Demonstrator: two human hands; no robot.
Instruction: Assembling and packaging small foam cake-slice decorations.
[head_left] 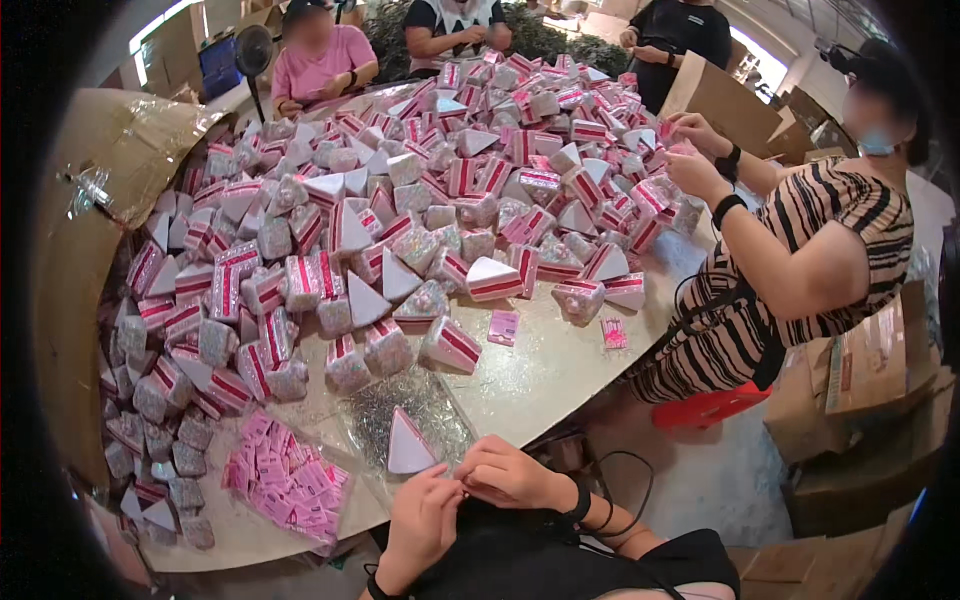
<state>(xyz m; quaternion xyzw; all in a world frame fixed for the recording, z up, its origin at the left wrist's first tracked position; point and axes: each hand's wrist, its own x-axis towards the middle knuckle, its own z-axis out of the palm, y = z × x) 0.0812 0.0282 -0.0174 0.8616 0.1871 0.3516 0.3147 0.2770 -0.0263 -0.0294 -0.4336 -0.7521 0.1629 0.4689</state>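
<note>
My left hand and my right hand meet at the near edge of the table, their fingertips pinched together. Whatever lies between the fingers is too small and hidden to make out. Just beyond them a cake-slice toy shows its white side, its tip pointing away from me. It lies by a clear plastic bag with shiny strands. To the left, a clear bag of pink printed tags rests on the table.
A big heap of wrapped cake-slice toys covers most of the table. Two loose pink tags lie near the heap. A co-worker in stripes works at the right; others sit or stand behind. Cardboard boxes flank the table.
</note>
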